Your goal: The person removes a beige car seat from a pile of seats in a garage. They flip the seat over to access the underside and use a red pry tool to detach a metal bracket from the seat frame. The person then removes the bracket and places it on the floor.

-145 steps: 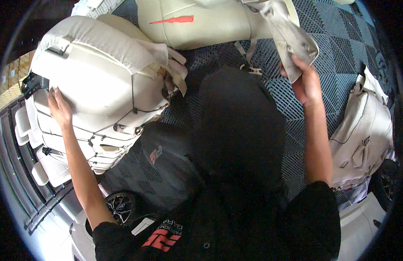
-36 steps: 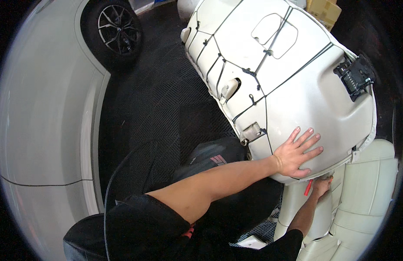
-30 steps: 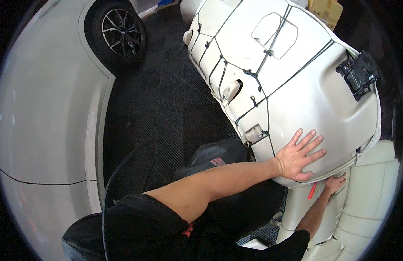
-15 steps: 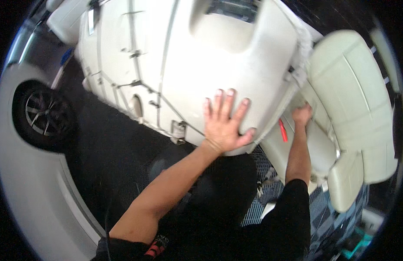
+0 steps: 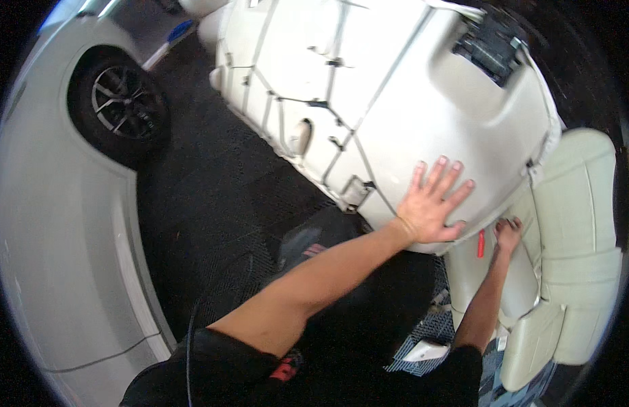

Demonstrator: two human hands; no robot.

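Observation:
My left hand (image 5: pixel 433 203) lies flat with fingers spread on a large white moulded panel (image 5: pixel 409 129), near its lower right edge. Thin dark wires with black clips run across the panel, and a black fitting (image 5: pixel 489 51) sits in its recess at the upper right. Just beyond that edge, my right hand (image 5: pixel 508 234) is closed over a cream padded seat (image 5: pixel 518 285). Whatever its curled fingers hold, if anything, is too small to make out. Beside it, on the seat, is a red tool or handle (image 5: pixel 481 244).
A pale car body (image 5: pixel 63 224) with a dark wheel (image 5: pixel 124 102) stands at left. Cream seat backs (image 5: pixel 579 183) rise at right. A white box-like object (image 5: pixel 424 351) lies on the patterned mat below. A dark cable (image 5: pixel 191 339) hangs near my left arm.
The whole view has swung left, so the panel, seat and both hands sit farther right and lower. My left hand stays flat on the panel; my right hand remains by the red object.

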